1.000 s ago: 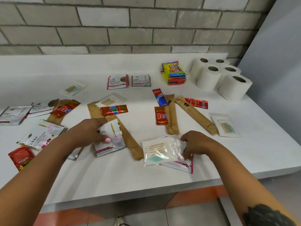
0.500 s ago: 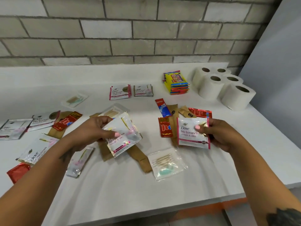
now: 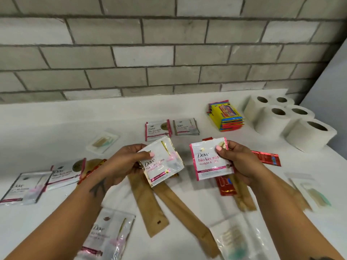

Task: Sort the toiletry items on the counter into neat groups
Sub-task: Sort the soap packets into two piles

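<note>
My left hand point(image 3: 120, 162) pinches silver sachet point(image 3: 162, 162), right hand point(image 3: 242, 162) pinches pink sachet point(image 3: 210, 158). Rolls point(image 3: 289, 121), yellow packets point(image 3: 225, 115) grouped at counter point(image 3: 56, 117) back-right corner; sachets, sleeves elsewhere scattered.

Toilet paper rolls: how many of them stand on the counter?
5, all upright at the counter's back right corner: two at the back, two in the middle and one nearest. Another behind them could be hidden.
</note>
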A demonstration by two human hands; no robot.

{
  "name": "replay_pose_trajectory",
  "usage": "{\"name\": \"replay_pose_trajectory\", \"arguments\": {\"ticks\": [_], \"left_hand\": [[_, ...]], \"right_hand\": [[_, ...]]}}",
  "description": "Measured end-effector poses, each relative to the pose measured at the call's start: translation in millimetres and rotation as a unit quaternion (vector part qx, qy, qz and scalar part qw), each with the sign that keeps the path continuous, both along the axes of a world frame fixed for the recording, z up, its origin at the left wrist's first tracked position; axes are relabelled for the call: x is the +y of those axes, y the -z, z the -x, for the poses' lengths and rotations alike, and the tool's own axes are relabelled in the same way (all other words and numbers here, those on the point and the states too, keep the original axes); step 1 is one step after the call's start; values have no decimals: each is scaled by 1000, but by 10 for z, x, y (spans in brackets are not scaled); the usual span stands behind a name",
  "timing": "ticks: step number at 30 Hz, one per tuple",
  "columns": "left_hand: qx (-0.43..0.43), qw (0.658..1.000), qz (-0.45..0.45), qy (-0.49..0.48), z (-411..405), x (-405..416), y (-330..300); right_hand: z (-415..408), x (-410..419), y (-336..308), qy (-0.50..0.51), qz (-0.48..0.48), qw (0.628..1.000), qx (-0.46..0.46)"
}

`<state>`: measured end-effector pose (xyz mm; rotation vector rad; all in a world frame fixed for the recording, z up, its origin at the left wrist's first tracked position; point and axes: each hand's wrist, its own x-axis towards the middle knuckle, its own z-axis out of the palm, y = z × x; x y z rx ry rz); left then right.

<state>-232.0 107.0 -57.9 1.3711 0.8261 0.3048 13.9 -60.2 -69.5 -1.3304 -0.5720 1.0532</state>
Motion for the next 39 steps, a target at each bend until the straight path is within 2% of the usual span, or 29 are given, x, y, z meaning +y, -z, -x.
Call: {"name": "replay_pose_trajectory", "arguments": {"ticks": [5, 9, 14, 16, 20, 24, 27, 30, 33, 35, 39], "left_hand": [[-11, 999, 16, -47, -52, 216, 134], [-46, 988, 107, -101, -263, 153, 275], [-96, 971, 192, -108, -490, 99, 307], [-105, 970, 196, -96, -576, 118, 280], [-53, 989, 98, -98, -761, 192, 309], [15, 994, -54, -94, -908, 290, 373], [13, 990, -109, -89, -1000, 317, 422], [8, 982, -175, -73, -1119, 322, 473], [3, 968, -235, -87, -1274, 361, 537], [34, 958, -273, -79, -1348, 359, 586], [93, 949, -293, -70, -1423, 310, 693]], "right_hand": [[178, 359, 67, 11, -11, 999, 32], [380, 647, 173, 3, 4, 999, 45], [450, 929, 277, 34, 34, 999, -23], [421, 1007, 286, 33, 35, 998, -39], [315, 1118, 292, 18, 22, 999, -39], [161, 1127, 373, -8, 11, 995, -100], [57, 1141, 465, -35, 8, 989, -145], [-64, 1245, 503, -10, 34, 970, -239], [-202, 1346, 478, -1, 57, 956, -289], [-279, 1352, 476, -25, 87, 941, -325], [-352, 1297, 561, -76, 128, 904, -400]]}}
